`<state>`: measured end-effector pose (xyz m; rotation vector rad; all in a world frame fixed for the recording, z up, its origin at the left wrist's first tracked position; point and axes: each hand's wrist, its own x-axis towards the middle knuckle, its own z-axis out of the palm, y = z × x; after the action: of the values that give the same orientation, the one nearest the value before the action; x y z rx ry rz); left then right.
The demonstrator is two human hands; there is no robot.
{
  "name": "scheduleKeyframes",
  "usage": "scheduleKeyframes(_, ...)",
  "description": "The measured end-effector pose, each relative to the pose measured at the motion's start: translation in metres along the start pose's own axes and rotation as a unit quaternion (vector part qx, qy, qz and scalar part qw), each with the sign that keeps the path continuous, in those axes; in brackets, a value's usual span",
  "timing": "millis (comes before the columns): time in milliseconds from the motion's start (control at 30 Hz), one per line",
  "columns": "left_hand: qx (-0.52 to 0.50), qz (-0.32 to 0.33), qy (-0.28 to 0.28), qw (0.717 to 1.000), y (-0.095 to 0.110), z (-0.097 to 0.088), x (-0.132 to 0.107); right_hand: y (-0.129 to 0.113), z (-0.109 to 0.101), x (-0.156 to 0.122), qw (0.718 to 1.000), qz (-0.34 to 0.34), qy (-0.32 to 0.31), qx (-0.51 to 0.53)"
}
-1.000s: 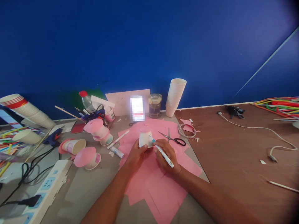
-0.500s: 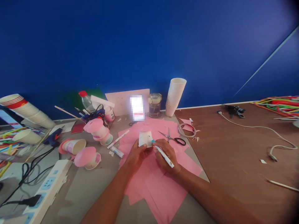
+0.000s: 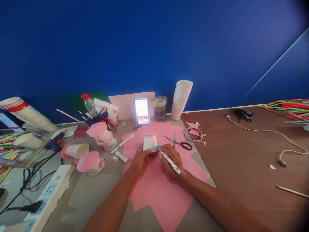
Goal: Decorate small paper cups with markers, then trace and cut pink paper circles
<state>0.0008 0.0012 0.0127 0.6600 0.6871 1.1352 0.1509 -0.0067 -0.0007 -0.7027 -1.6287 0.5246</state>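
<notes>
- The left hand [image 3: 141,159] is closed around a white paper object [image 3: 149,142]. It is held up a little above the pink paper sheets [image 3: 169,196], about the middle of the tabletop (it may be a small cup, but I cannot tell for sure).
- The right hand [image 3: 172,159] is clamped on a white marker [image 3: 169,160]. The marker's blue tip touches the right side of the white paper object, and its other end points toward the near edge.
- The two hands are close together, almost touching at the fingers.
- The pink paper sheets are spread in many overlapping layers from the middle of the tabletop to its near edge.
- Scissors [image 3: 180,143] with black handles lie on the pink sheets, just beside the right hand on its far side.
- A coiled cable [image 3: 193,134] lies near the scissors, to their right.
- At the far edge stand a stack of white cups [image 3: 181,100], a glass jar [image 3: 160,109] and a lit phone [image 3: 141,111], all upright.
- To the left of the hands are several pink-covered cups [image 3: 101,133], some upright and some lying on their side.
- A white power strip [image 3: 48,193] lies by the near left corner.
- Coloured straws [image 3: 289,109] lie at the far right edge, well apart from the hands.
</notes>
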Motion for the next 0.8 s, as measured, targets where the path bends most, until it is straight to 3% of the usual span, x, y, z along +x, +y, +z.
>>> scheduleKeyframes(800,0.004,-0.004,0.001,1.000,0.0007,0.0019,-0.0006,0.0008,0.0002,-0.0009,1.000,-0.001,0.007,-0.007)
